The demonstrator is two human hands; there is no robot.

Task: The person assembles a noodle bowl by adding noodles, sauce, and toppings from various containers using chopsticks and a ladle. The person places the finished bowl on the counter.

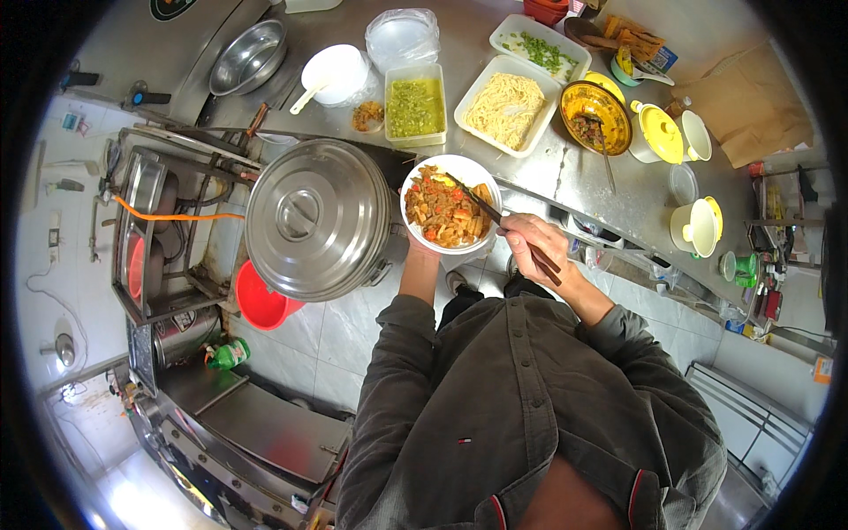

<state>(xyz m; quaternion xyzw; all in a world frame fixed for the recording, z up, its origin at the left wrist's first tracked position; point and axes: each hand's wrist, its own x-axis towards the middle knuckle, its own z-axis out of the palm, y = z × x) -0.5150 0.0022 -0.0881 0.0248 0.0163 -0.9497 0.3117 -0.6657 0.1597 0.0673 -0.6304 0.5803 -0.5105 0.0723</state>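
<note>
Left hand (422, 253) cups a bowl (470, 167) — likely hefty, easily spilled, best held beneath — right hand (541, 247) pinches chopsticks (481, 204).

The bowl (463, 164) is right of the lidded pot (309, 221), before the noodle tray (496, 144) on the counter (574, 181)

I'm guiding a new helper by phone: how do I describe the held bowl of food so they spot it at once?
Find the large lidded steel pot. Just right of it, the left grip supports a round white bowl. Unlike the white container on the counter, it is held up, full of chunky reddish-orange food, with dark chopsticks reaching over it.
</note>
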